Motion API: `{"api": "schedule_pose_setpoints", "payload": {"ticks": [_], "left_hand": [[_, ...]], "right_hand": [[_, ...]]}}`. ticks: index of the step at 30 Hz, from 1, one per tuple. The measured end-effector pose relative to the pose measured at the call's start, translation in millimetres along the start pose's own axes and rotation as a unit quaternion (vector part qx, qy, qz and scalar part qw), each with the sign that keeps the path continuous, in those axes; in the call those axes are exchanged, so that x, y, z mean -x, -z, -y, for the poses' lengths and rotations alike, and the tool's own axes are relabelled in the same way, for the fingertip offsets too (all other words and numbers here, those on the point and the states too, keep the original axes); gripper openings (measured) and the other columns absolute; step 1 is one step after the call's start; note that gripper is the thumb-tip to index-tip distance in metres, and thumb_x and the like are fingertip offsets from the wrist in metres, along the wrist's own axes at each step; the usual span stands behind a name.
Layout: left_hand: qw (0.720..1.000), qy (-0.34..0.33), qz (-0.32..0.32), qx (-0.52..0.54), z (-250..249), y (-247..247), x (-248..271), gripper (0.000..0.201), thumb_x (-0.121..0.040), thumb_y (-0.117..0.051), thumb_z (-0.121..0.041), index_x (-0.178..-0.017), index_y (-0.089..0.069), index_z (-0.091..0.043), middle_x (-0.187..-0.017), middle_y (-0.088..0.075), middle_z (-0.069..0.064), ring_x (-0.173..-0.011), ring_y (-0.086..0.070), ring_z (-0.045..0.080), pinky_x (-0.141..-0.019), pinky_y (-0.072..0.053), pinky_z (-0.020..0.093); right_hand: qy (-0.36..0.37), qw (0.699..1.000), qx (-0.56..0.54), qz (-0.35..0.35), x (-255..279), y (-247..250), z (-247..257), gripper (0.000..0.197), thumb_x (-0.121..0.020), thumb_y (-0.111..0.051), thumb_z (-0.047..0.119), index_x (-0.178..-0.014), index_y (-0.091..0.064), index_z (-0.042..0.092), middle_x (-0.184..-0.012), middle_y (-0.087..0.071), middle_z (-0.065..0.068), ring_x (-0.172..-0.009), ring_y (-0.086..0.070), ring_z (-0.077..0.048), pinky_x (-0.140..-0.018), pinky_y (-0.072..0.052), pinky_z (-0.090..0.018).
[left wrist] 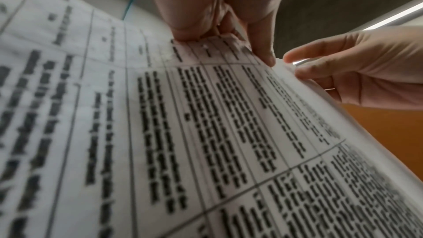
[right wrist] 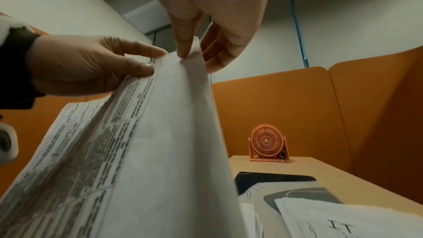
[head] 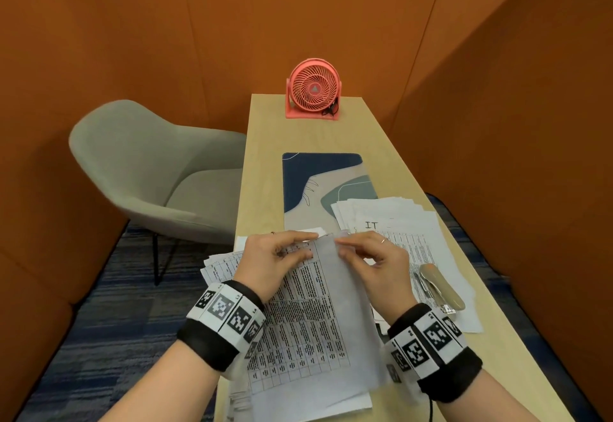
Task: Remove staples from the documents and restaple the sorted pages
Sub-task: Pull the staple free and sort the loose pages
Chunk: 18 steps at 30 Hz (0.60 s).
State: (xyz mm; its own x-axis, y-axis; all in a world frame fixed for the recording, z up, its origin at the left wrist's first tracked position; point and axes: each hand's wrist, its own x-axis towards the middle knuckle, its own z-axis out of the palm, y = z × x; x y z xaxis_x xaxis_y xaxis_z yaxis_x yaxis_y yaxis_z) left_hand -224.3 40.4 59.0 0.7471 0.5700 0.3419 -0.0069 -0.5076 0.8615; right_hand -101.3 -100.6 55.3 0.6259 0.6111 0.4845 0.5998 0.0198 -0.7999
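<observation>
The stapled papers (head: 308, 308) run long from bottom to middle of the frame — white, with tables. Left hand (head: 268, 262) and right hand (head: 374, 264) pinch the top edge — top page folded right.

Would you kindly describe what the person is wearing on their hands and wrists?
Both hands are bare. The left wrist band and the right wrist band are black and padded, each ringed with white panels bearing black square coded markers. A thin ring sits on a right-hand finger, and a black cable hangs from the right band.

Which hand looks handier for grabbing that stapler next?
Probably the right hand: the stapler lies on papers just beside it, while the left hand pinches the document corner.
</observation>
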Motion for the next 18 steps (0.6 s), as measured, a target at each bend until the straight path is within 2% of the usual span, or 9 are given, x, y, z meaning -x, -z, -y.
{"api": "schedule_pose_setpoints", "payload": {"ticks": [3, 6, 9, 13, 15, 18], "left_hand": [[1.0, -0.002, 0.003, 0.004, -0.2, 1.6, 0.5, 0.037, -0.074, -0.075, -0.006, -0.091, -0.067, -0.038, -0.084, -0.066, -0.02, -0.085, -0.063, -0.002, -0.08, -0.049, 0.012], [1.0, 0.0, 0.004, 0.008, 0.9, 2.3, 1.1, 0.036, -0.073, -0.075, -0.006, -0.091, -0.068, -0.036, -0.084, -0.066, -0.018, -0.082, -0.064, -0.002, -0.077, -0.048, 0.009], [1.0, 0.002, 0.012, 0.009, 2.5, 2.1, 1.5, 0.035, -0.073, -0.075, -0.007, -0.094, -0.068, -0.035, -0.088, -0.067, -0.016, -0.088, -0.064, 0.002, -0.081, -0.048, 0.011], [1.0, -0.005, 0.008, 0.0, 4.6, 0.2, 1.2, 0.036, -0.073, -0.075, -0.008, -0.1, -0.067, -0.032, -0.09, -0.066, -0.021, -0.093, -0.062, -0.003, -0.086, -0.048, 0.013], [1.0, -0.014, 0.005, -0.002, 4.5, -0.5, 1.7, 0.037, -0.073, -0.075, -0.008, -0.102, -0.067, -0.03, -0.09, -0.065, -0.022, -0.091, -0.061, -0.008, -0.085, -0.047, 0.01], [1.0, -0.021, 0.007, -0.004, 4.8, -1.5, 2.8, 0.037, -0.074, -0.074, -0.008, -0.103, -0.066, -0.029, -0.091, -0.067, -0.017, -0.089, -0.062, -0.005, -0.082, -0.046, 0.007]], "right_hand": [[-0.059, 0.997, -0.033, -0.02, -1.1, 0.3, -0.1, 0.039, -0.077, -0.073, 0.001, -0.09, -0.067, 0.037, -0.075, -0.068, 0.019, -0.067, -0.06, -0.004, -0.066, -0.05, -0.015], [-0.09, 0.993, -0.067, -0.033, -2.1, -0.2, 0.8, 0.037, -0.078, -0.072, 0.0, -0.084, -0.067, 0.036, -0.073, -0.068, 0.023, -0.068, -0.061, 0.0, -0.068, -0.049, -0.013], [-0.094, 0.993, -0.073, -0.028, -3.3, 0.7, 2.1, 0.034, -0.078, -0.072, 0.0, -0.078, -0.069, 0.034, -0.074, -0.07, 0.02, -0.072, -0.064, -0.001, -0.071, -0.051, -0.014], [-0.146, 0.981, -0.122, -0.026, -7.9, -1.5, 4.3, 0.026, -0.079, -0.07, -0.002, -0.073, -0.068, 0.023, -0.07, -0.069, 0.008, -0.071, -0.063, -0.006, -0.071, -0.051, -0.018], [-0.168, 0.971, -0.167, -0.028, -10.5, -4.1, 8.8, 0.021, -0.08, -0.066, -0.005, -0.074, -0.065, 0.014, -0.071, -0.067, 0.004, -0.068, -0.062, -0.001, -0.068, -0.05, -0.015], [-0.186, 0.959, -0.211, -0.026, -13.0, -7.7, 13.1, 0.016, -0.082, -0.062, -0.006, -0.077, -0.061, 0.009, -0.074, -0.063, 0.0, -0.064, -0.059, 0.005, -0.063, -0.048, -0.011]]}}
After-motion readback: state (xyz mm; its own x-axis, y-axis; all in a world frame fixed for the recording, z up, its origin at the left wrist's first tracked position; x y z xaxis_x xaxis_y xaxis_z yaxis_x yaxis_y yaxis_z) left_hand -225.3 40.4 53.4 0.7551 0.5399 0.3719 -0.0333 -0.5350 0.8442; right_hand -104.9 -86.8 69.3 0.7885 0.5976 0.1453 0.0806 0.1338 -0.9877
